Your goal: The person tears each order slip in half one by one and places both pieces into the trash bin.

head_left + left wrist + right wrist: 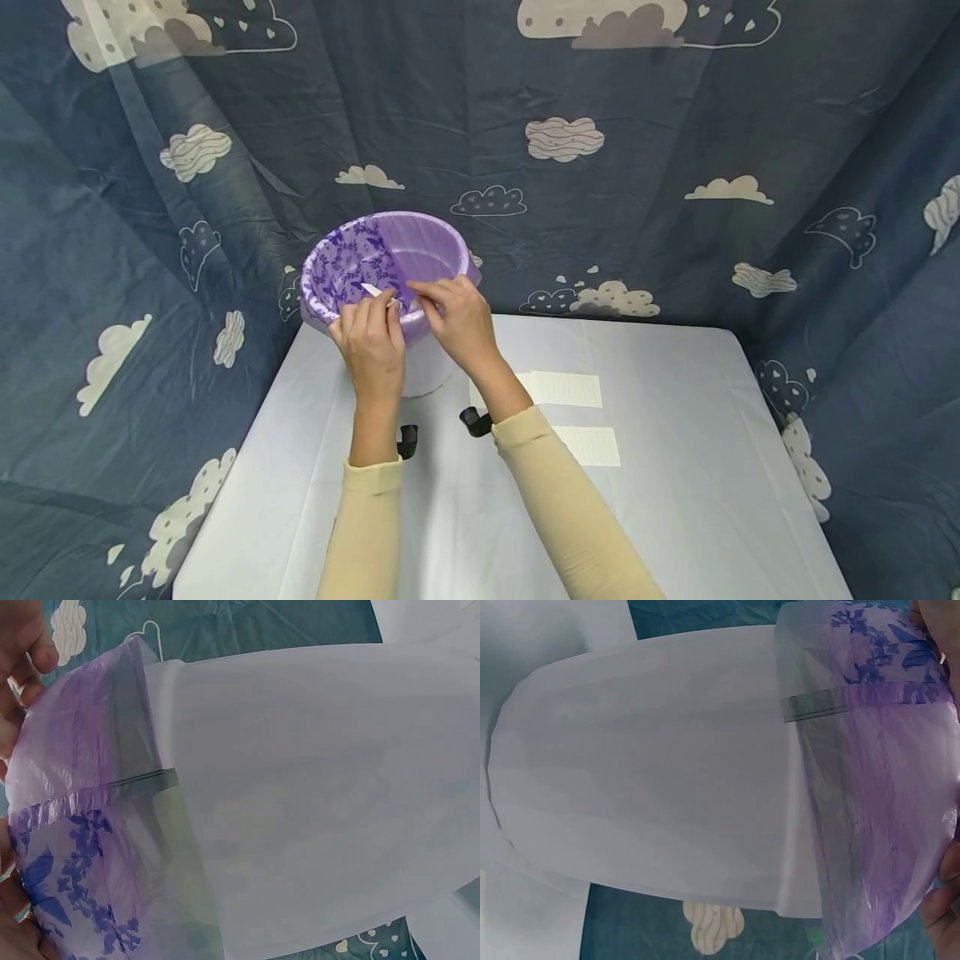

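A lilac plastic bag (pixel 423 236) with a dark purple floral part lines a white bin (pixel 429 367), folded over its rim. Above the near rim, my left hand (pixel 372 337) pinches a small white pointed piece (pixel 371 289), whose exact kind is unclear. To its right, my right hand (pixel 459 321) has thumb and forefinger close together, pointing toward the left hand; whether something is between them is hard to see. In the left wrist view, the bag's outer fold (pixel 82 742) hangs over the bin wall (pixel 322 802), with fingers (pixel 15 930) at its edge.
Pale lined paper sheets (pixel 566 389) lie on the white table (pixel 720 467) right of the bin. A dark cloud-print curtain (pixel 465 100) surrounds the back and sides. Black camera mounts (pixel 475 422) are by the wrists.
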Demonstrator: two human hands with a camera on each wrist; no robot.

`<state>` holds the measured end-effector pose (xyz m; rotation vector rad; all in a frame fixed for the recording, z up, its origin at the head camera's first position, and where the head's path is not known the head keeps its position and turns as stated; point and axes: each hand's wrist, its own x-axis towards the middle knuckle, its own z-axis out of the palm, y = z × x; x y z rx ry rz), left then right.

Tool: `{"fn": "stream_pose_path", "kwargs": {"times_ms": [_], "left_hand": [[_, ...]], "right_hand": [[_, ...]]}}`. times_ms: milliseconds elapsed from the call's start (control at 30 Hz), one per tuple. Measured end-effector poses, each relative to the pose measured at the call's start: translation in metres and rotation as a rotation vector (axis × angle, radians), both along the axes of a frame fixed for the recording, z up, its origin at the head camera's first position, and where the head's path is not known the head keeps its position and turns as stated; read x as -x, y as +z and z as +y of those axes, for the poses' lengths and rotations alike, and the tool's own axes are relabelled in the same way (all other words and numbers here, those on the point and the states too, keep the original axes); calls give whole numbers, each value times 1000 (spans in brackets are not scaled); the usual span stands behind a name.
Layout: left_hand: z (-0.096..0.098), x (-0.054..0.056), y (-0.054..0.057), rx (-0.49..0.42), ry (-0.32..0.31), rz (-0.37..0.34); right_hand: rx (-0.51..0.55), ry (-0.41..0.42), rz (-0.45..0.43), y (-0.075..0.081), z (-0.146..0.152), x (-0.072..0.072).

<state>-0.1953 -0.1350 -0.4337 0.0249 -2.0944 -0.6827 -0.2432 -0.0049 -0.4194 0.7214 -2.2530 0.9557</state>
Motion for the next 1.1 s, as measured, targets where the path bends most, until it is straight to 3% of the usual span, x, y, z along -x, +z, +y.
{"fn": "stream_pose_path", "kwargs": {"times_ms": [267,600,1100], "left_hand": [[1,0,2,-19,-16,2],[3,0,3,-65,-22,31],[6,1,1,-55,-5,42]], "right_hand": [[23,6,-6,1,3,0],[147,52,-3,1,8,-3],[249,82,-58,-12,19,-14]]}}
